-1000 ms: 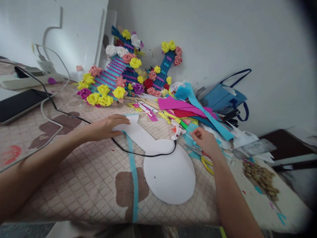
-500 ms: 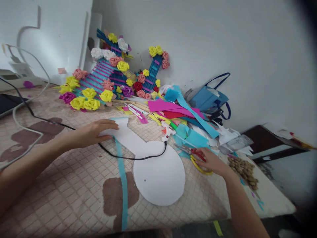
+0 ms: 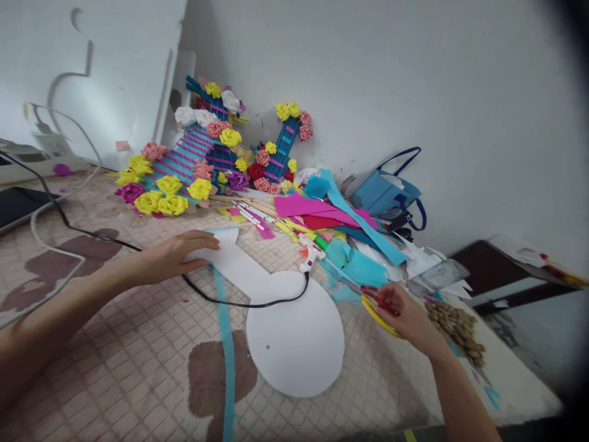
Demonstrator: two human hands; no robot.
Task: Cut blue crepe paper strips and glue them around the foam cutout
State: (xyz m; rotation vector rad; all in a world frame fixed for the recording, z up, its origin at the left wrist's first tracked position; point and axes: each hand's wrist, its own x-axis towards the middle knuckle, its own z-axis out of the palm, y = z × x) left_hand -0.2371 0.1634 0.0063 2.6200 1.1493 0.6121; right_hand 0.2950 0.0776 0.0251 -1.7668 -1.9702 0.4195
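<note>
My left hand (image 3: 177,256) lies over the narrow end of a white guitar-shaped cutout (image 3: 297,344), fingers stretched out and thumb apart. A long light-blue strip (image 3: 224,331) runs from beneath that end toward the table's front edge. My right hand (image 3: 409,314) grips scissors (image 3: 378,315) with red and yellow handles, their blades pointing left toward a heap of blue paper (image 3: 356,261). A white glue gun (image 3: 310,253) rests just beyond the round part of the cutout, and its black cord (image 3: 257,305) crosses over the cutout.
At the back stand guitar shapes decorated with paper flowers (image 3: 172,202). Magenta paper (image 3: 317,209) and other coloured scraps are piled at centre right. A blue bag (image 3: 384,187), a clear container (image 3: 437,277) and a heap of peanut-like pieces (image 3: 458,331) are on the right.
My right hand has drawn the scissors slightly right and away from the glue gun. My left hand stays on the cutout's narrow end. The whole view has shifted a little downward.
</note>
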